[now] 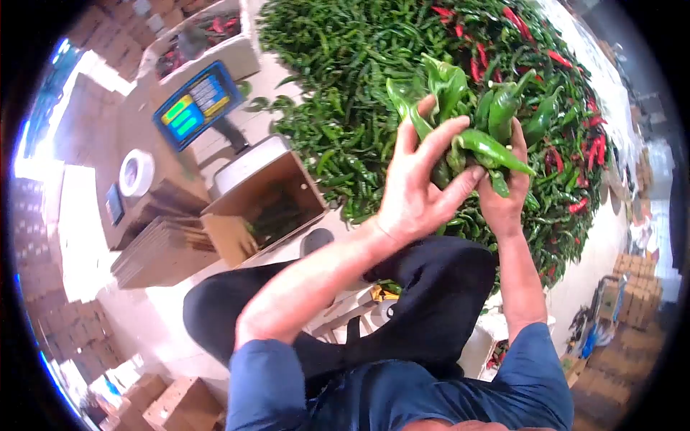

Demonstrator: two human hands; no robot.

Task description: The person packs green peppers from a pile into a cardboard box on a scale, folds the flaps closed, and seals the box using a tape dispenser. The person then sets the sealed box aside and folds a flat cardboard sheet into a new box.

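Note:
My left hand [424, 172] and my right hand [507, 194] are raised together over a big heap of green chili peppers [338, 65]. Between them they clasp a bunch of larger green peppers [492, 147], whose tips and stems stick out above the fingers. My left thumb presses on the front of the bunch. The right fingers curl round its far side and are partly hidden by the peppers. Red chili peppers [596, 147] lie scattered along the heap's right side.
Left of the heap an open cardboard box [291, 212] with some green peppers inside rests at a scale with a lit display [198, 104]. Nearby are a tape roll [136, 173], flattened cartons [162, 251] and a white crate [251, 54] holding red peppers. Stacked cartons [622, 359] stand at right.

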